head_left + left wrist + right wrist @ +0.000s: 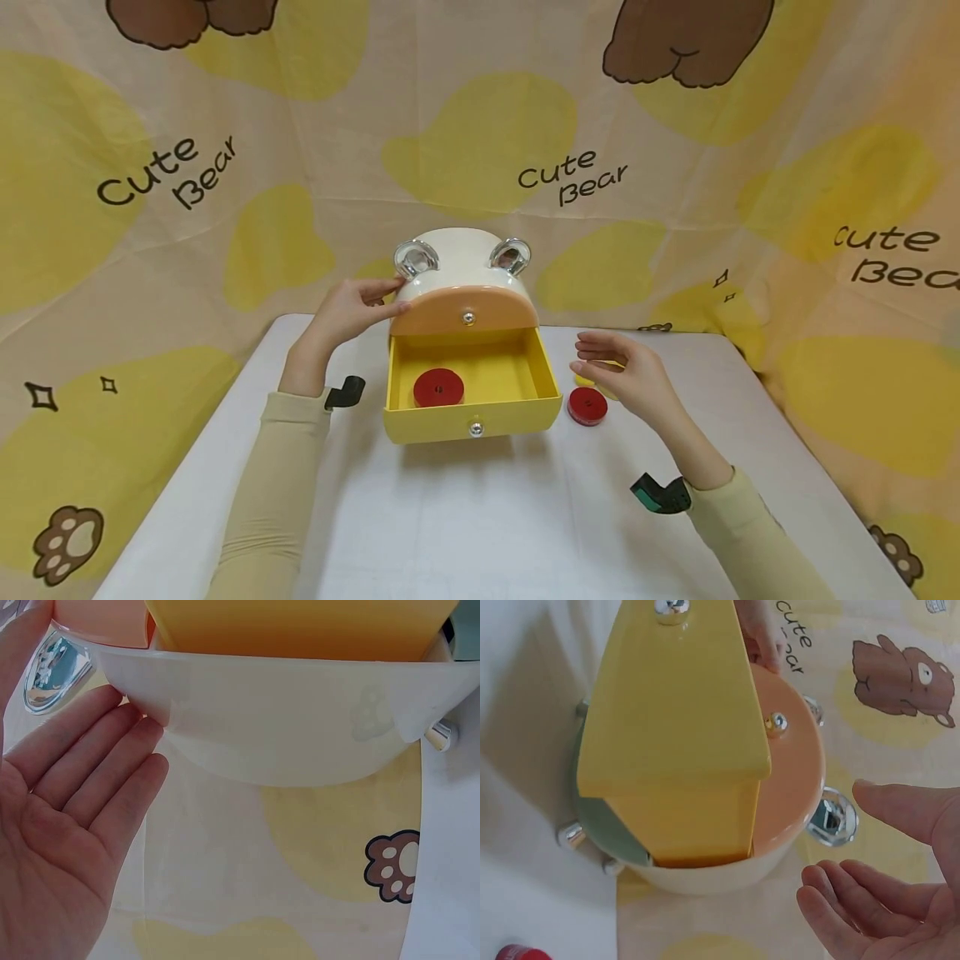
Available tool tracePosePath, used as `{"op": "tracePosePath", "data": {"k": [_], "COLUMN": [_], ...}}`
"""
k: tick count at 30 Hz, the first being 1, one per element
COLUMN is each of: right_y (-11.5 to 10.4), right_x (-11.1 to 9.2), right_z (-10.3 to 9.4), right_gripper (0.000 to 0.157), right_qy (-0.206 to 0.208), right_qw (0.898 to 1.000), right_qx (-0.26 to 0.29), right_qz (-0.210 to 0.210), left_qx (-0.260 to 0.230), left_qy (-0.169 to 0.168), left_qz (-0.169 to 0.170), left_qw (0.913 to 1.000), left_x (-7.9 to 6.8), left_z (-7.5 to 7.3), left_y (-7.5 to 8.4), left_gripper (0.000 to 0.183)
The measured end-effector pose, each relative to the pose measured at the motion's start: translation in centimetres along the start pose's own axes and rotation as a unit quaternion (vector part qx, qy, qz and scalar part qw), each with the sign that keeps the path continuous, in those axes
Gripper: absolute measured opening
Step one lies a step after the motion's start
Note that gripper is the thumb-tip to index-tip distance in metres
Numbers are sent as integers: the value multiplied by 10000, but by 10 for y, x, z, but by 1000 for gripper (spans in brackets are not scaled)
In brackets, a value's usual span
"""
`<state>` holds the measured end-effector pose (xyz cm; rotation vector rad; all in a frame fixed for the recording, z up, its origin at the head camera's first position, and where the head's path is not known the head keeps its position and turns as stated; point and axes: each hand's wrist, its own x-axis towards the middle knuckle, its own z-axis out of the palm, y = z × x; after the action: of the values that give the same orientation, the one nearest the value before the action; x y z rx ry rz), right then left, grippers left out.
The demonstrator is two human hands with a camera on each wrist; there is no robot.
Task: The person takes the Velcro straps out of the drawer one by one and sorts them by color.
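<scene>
A small round drawer cabinet (459,258) with a white shell and silver ears stands on the table. Its middle yellow drawer (474,423) is pulled out, while the orange drawer (487,308) above is closed. One round red disc (438,388) lies inside the yellow drawer. My left hand (351,310) rests its extended fingers against the cabinet's left side, near the ear. To the cabinet's right, my right hand (628,373) hovers with loosely bent fingers and holds nothing. Below it lie a second red disc (587,407) and a yellow piece (582,381), partly hidden by that hand.
A white cloth covers the table (465,525). Behind the cabinet hangs a bear-print cloth (480,133), which also runs along both sides. In the right wrist view, a green section (622,836) and short silver feet (571,835) show beneath the yellow drawer.
</scene>
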<state>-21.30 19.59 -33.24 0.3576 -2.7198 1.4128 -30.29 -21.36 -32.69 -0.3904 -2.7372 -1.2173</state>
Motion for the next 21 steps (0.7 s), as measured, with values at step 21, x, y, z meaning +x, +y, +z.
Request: {"op": "tracePosePath", "data": {"k": [21], "right_y": [-37], "right_x": [30], "right_z": [32], "right_gripper": [49], "right_qy": [-797], "right_qw": [9960], "right_qx": [182], "right_qz": [-367], "left_qx": [5], "left_qy": [-11], "left_qz": [-17], "left_qw": [10000], "left_x": [-1], "left_z": [-1], "left_y": [0], "left_gripper": [65]}}
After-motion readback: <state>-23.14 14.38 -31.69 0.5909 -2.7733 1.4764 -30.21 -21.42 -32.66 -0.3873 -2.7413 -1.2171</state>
